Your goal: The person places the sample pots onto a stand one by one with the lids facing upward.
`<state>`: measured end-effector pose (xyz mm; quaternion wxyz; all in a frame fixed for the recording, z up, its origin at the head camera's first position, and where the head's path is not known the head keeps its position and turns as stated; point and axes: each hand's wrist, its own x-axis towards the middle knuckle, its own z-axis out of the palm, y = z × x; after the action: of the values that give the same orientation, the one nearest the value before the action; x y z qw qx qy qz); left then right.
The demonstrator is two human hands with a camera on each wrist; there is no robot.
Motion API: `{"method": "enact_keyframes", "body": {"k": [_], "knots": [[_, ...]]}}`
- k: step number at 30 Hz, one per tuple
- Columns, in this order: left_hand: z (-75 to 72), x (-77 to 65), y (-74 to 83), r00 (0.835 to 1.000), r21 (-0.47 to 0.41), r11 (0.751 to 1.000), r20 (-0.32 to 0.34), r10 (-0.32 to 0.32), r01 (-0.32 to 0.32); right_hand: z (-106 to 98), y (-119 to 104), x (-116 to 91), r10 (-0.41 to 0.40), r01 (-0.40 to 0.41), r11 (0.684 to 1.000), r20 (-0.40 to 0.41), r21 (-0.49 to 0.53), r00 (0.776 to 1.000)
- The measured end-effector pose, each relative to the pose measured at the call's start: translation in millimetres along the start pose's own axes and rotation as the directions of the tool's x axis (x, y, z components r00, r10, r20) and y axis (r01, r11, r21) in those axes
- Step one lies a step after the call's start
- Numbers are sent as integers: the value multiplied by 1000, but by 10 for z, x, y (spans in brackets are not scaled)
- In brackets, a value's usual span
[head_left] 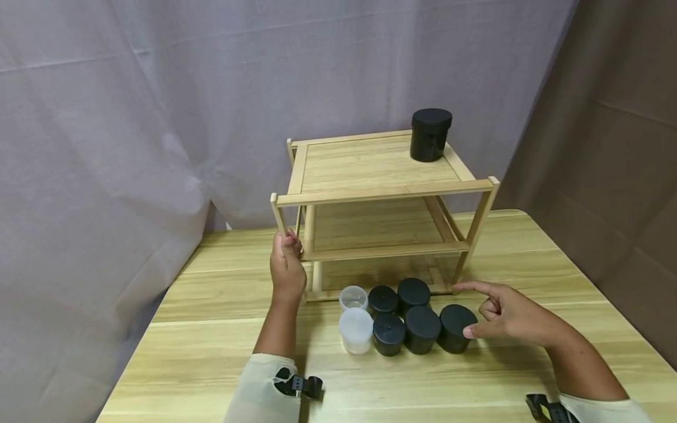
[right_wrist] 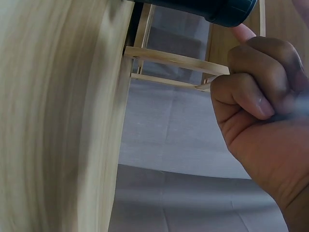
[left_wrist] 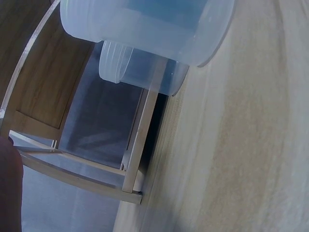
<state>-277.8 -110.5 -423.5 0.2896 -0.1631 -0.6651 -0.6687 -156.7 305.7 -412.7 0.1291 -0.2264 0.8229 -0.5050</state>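
Note:
A three-tier wooden rack (head_left: 370, 192) stands on the table, and my left hand (head_left: 287, 264) grips its left front post. Part of that hand (left_wrist: 9, 183) shows at the left wrist view's edge. My right hand (head_left: 510, 311) is beside the rightmost front black jar (head_left: 457, 328), index finger and thumb spread, other fingers curled. Its thumb is at the jar's edge; its index fingertip is near the rack's lower right corner, contact unclear. In the right wrist view the right hand (right_wrist: 265, 87) is close to a dark lid (right_wrist: 234, 10). Another black jar (head_left: 430, 135) sits on the top tier.
Several black lidded jars (head_left: 422, 329) cluster before the rack. Two translucent jars, one in front (head_left: 356, 331) and one behind (head_left: 352, 298), stand at the cluster's left. A grey curtain (head_left: 211, 88) hangs behind; a brown cloth (head_left: 608, 147) rises along the right.

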Motion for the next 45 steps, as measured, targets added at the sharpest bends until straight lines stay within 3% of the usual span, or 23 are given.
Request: {"method": "enact_keyframes", "body": {"k": [9,17,25,45], "knots": [[-8,2,-4,1000,15,1000,-4,18,-17,4,49,2,-6,8,999,30,-47,1000],[-19,-2,-3,1000,16,1000,-4,22,-22,18,83,-8,41,-36,996,56,-82,998],[-19,-16,-7,1000,16,1000,0,18,-18,14,124,-18,69,-65,997,92,-49,993],[-7,-17,12,1000,0,1000,9,7,-7,8,184,-29,70,-69,998,82,-12,994]]}}
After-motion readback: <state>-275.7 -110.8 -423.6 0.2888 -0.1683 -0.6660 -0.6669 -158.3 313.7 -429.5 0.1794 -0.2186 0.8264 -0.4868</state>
